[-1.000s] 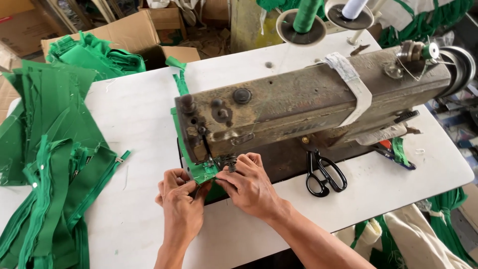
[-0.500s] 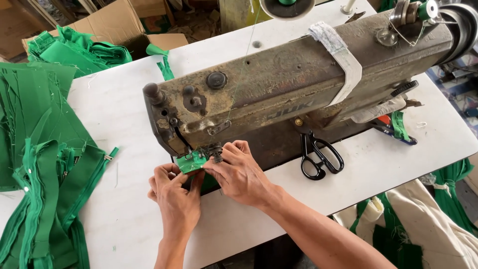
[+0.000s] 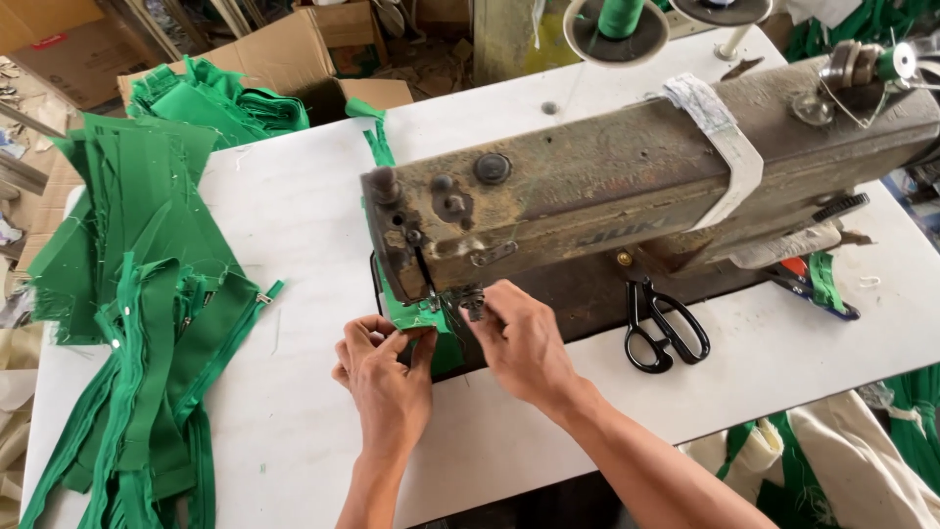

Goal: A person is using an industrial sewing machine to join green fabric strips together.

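- Left hand (image 3: 384,377) flat-pinching a small green fabric piece (image 3: 416,318), fingers curled shut on its near edge, just left of the needle area.
- Right hand (image 3: 524,338) pressed on the same piece from the right, fingertips (image 3: 482,306) bunched close under the presser foot (image 3: 468,302); whether pinching or only pressing down, cannot tell.
- Green fabric piece lying on the machine bed, directly under the head of the old brown sewing machine (image 3: 636,186), between both hands and mostly hidden by them.
- Judged as mid-seam or just positioned for stitching: piece already under the foot, not yet clear of the machine.
- A narrow green strip (image 3: 377,142) trailing out behind the machine head across the white table (image 3: 294,225), seemingly joined to what sits at the needle.
- Large heap of green straps and panels (image 3: 137,323) at the left side of the table, some with small metal fittings; sewn or waiting, not tellable from here.
- More green pieces (image 3: 220,98) piled beside a cardboard box (image 3: 313,54) at the far edge.
- Black scissors (image 3: 661,328) lying idle on the table right of the hands, apart from both.
- Green thread cone (image 3: 620,18) standing behind the machine.
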